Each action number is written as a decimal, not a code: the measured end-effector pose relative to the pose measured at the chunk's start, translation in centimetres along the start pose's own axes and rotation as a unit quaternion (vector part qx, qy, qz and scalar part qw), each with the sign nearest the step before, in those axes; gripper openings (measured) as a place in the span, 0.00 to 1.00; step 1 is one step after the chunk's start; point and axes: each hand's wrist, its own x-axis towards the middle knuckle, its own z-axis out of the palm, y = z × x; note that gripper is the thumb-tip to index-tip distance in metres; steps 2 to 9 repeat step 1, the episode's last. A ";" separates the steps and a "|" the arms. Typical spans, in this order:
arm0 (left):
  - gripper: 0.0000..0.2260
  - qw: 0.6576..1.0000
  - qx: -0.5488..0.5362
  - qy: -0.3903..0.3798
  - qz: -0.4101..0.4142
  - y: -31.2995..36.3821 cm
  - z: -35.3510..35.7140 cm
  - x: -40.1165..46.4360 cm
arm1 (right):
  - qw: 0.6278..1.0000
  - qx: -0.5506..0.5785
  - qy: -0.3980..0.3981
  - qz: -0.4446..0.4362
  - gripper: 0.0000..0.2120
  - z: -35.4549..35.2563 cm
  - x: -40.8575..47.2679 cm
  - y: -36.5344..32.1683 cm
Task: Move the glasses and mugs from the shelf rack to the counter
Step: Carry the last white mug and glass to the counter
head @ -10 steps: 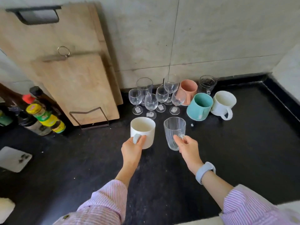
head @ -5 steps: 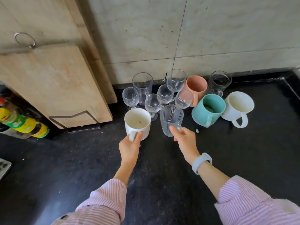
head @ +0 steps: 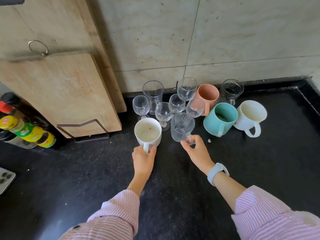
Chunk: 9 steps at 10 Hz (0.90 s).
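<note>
My left hand (head: 144, 158) grips the handle of a white mug (head: 147, 132) that sits upright on the black counter (head: 86, 179). My right hand (head: 197, 153) pinches the handle of a ribbed clear glass mug (head: 181, 127) just to the right of it. Behind them stand several small wine glasses (head: 176, 103), a tall clear glass mug (head: 153, 94), a pink mug (head: 207, 95), a dark glass mug (head: 231, 90), a teal mug (head: 220, 118) and another white mug (head: 251, 115). No shelf rack is in view.
Two wooden cutting boards (head: 57, 84) lean in a wire stand (head: 83, 130) against the tiled wall at left. Sauce bottles (head: 26, 130) stand at the far left. A white object (head: 6, 179) lies at the left edge. A crumb (head: 209, 140) lies near the teal mug.
Both hands carried the white mug and the ribbed glass mug forward, up to the group of glasses. The camera moved closer and tilted down.
</note>
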 end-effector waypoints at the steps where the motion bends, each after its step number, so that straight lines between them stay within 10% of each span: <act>1: 0.18 0.999 0.052 -0.002 0.006 -0.8 -0.6 -0.5 | 0.999 0.021 0.031 -0.020 0.20 -0.5 -0.8 -0.1; 9: 0.18 0.999 0.052 -0.002 0.006 -0.8 -0.6 -0.5 | 0.999 0.021 0.031 -0.020 0.20 -0.5 -0.8 -0.1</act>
